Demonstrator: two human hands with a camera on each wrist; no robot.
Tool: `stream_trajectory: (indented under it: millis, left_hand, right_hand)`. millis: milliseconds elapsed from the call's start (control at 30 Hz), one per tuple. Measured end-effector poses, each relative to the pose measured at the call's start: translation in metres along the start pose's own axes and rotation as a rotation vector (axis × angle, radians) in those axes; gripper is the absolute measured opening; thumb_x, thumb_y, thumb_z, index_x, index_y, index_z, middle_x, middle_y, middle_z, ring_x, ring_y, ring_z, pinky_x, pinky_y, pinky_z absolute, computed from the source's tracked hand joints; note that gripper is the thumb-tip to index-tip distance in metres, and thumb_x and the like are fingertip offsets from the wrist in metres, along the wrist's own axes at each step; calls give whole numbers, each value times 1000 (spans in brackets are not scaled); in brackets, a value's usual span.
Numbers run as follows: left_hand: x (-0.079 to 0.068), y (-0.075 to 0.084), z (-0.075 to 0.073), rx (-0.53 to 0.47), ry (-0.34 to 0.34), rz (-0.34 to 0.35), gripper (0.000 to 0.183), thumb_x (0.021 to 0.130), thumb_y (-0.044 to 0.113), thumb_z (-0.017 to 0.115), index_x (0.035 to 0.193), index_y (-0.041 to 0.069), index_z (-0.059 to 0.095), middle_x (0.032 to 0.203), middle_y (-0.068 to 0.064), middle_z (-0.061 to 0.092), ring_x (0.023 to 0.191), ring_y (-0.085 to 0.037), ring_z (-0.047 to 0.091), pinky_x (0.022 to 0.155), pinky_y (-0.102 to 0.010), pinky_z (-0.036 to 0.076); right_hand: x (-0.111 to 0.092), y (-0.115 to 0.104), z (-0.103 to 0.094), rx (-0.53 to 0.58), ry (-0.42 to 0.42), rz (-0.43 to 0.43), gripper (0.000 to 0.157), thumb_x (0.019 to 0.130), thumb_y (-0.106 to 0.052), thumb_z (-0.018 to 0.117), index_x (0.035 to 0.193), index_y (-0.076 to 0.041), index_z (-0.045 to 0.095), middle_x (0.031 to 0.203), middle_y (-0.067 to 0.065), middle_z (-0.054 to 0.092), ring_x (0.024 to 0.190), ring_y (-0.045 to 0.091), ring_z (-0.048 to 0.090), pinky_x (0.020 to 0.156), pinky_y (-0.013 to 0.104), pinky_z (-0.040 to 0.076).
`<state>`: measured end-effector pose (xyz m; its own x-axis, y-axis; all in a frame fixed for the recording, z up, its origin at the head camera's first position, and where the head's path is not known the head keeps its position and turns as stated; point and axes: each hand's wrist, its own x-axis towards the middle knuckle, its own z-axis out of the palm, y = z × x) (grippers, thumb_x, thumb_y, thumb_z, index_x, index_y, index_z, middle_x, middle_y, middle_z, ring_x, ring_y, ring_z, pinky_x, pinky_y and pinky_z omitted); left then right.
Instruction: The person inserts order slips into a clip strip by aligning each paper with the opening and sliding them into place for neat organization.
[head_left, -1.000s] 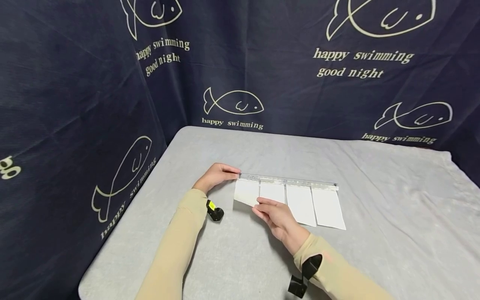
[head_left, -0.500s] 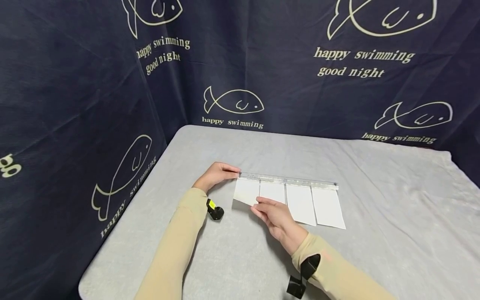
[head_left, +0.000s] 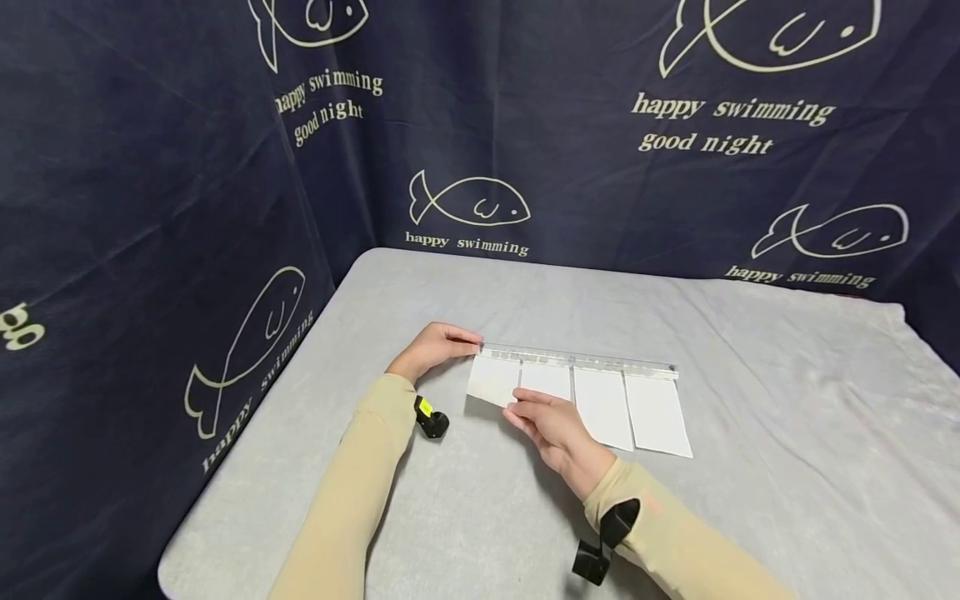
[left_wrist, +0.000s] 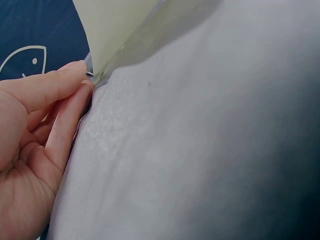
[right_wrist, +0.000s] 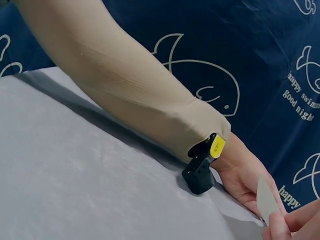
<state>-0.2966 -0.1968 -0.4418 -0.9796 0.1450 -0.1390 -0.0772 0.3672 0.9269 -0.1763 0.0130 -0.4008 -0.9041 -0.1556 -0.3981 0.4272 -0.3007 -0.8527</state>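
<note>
A clear plastic strip (head_left: 592,362) lies across the table with several white paper panels (head_left: 658,417) side by side below it. My left hand (head_left: 435,350) pinches the strip's left end between thumb and fingers. The leftmost panel (head_left: 493,379) is bent up off the table, its lower right corner pinched by my right hand (head_left: 558,433). That hand partly covers the second panel (head_left: 546,377). Seen from the left wrist, the raised panel (left_wrist: 110,30) slants up from the left fingertips. In the right wrist view its edge (right_wrist: 266,197) shows beside the right fingertips.
A grey cloth (head_left: 450,517) covers the table. Dark blue curtains (head_left: 600,208) with fish prints hang behind and on the left. Black wrist cameras (head_left: 431,421) are worn over the beige sleeves (head_left: 341,500).
</note>
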Motion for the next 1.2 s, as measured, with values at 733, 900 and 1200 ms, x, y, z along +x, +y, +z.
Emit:
stream_trajectory:
  millis: [733, 900, 1200]
  left_hand:
    - [-1, 1, 1, 6, 5, -9, 22, 78, 18, 77, 100, 15, 75, 104, 1, 68, 107, -15, 56, 93, -32, 42]
    - [-2, 1, 1, 3, 9, -8, 22, 78, 18, 77, 99, 15, 75, 103, 1, 68, 107, -14, 57, 93, -32, 42]
    - [-2, 2, 1, 3, 10, -6, 22, 78, 17, 77, 100, 15, 75, 104, 1, 68, 109, -14, 56, 94, -32, 41]
  right_hand:
    - [4, -3, -6, -111, -34, -18, 39, 85, 17, 50, 123, 22, 44, 90, 17, 57, 70, 10, 62, 77, 24, 51]
    - [5, 1, -6, -126, -27, -31, 38, 85, 16, 51, 121, 23, 45, 88, 16, 55, 71, 11, 61, 77, 24, 51]
    - [5, 8, -6, -160, -31, -42, 34, 86, 15, 51, 120, 21, 48, 94, 21, 58, 71, 12, 64, 77, 25, 51]
